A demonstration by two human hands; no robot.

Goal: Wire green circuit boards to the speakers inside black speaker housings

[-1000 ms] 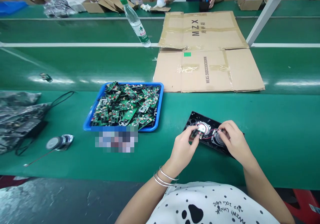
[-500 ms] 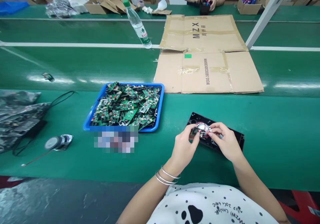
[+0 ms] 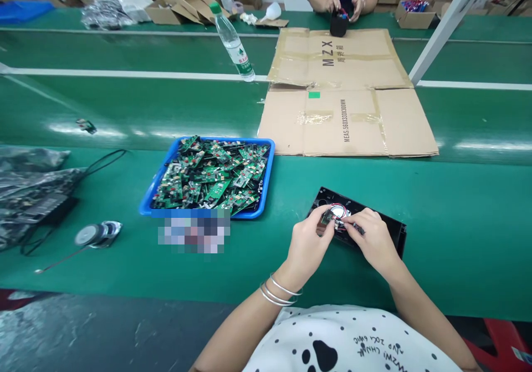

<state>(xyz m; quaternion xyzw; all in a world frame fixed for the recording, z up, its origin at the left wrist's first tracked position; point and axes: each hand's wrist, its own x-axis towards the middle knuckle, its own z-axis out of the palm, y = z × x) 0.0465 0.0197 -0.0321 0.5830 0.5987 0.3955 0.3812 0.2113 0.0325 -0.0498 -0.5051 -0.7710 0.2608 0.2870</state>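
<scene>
In the head view, a black plastic casing [image 3: 394, 233] lies slantwise on the green bench, under both hands. Between thumb and fingers, my left hand [image 3: 308, 243] grips a small circuit board [image 3: 326, 219] above the casing's left part. My right hand [image 3: 374, 243] is closed in a pinch on a wire connector [image 3: 342, 222] at the board's right edge. Thin red and dark wires loop around a round silver speaker [image 3: 338, 210] in the casing. Fingertips partly hide the connector, so whether it sits in the board's socket I cannot tell.
Left of the hands stands a blue tray [image 3: 270, 175] heaped with green circuit boards [image 3: 214, 175]. A loose speaker [image 3: 89, 234] and a plastic bag [image 3: 37, 194] lie farther left. Flattened cardboard [image 3: 361, 120] and a water bottle [image 3: 235, 47] are beyond. Across, a co-worker's hands [image 3: 333, 4] hold a black part.
My right hand has shifted slightly left, its fingers now closer together and against the board. My left hand keeps its hold. Across the bench, the co-worker's black part has come slightly nearer.
</scene>
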